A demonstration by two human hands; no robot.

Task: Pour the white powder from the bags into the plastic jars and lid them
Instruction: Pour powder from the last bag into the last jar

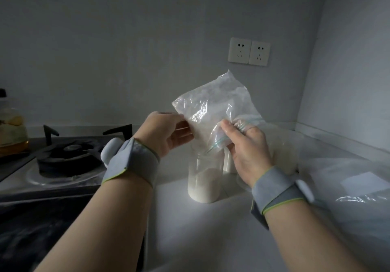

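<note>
A clear zip bag with white powder is held upside down, its zip end pointing down into a clear plastic jar on the white counter. The jar is roughly half full of powder and has no lid on. My left hand pinches the bag's left edge. My right hand grips the bag near its zip strip, right above the jar's mouth. A second white jar stands just behind, mostly hidden by my right hand.
A gas hob with a black burner lies to the left, an oil bottle beyond it. More plastic bags with powder lie on the counter at the right. Two wall sockets sit above the corner.
</note>
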